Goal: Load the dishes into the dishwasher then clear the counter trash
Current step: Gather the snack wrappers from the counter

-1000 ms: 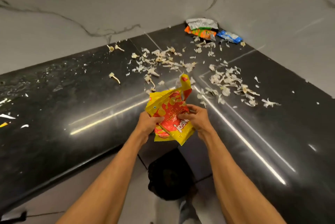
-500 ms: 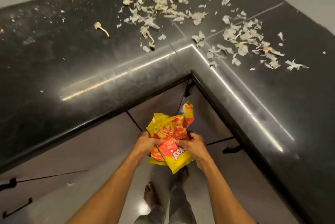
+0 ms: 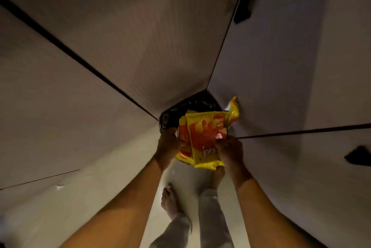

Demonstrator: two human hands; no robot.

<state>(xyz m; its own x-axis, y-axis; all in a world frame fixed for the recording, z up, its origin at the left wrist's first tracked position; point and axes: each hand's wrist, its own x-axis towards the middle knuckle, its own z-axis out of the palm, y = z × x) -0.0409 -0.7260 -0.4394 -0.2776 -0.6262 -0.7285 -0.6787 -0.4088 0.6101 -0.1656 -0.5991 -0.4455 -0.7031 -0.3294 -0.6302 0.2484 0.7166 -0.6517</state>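
Yellow and red foil snack wrappers (image 3: 204,139) are held in the middle of the view, gripped by both hands. The left hand (image 3: 168,145) is curled around the left edge of the bundle. The right hand (image 3: 228,153) is closed on its lower right side, with the fingers pinched over the front of the packet. At least two packets appear to be pressed together, one overlapping the other. White lettering is seen on the front packet, upside down and partly covered by the right hand. A torn strip of wrapper sticks up at the upper right.

Just beyond the wrappers, a black crinkled bag (image 3: 192,105) is seen in the corner where two runs of pale cabinet fronts (image 3: 100,46) meet. It is partly hidden by the packets, and whether it lines a bin cannot be told. The wrappers are held directly in front of it; whether they touch it cannot be told.

The cabinet fronts are divided by thin dark gaps. One black handle (image 3: 243,12) is seen at the upper right and another (image 3: 357,157) at the right edge.

Below the hands, a pale glossy floor (image 3: 120,167), a bare foot (image 3: 169,201) and a light trouser leg (image 3: 208,217) are seen. The scene is dimly lit.
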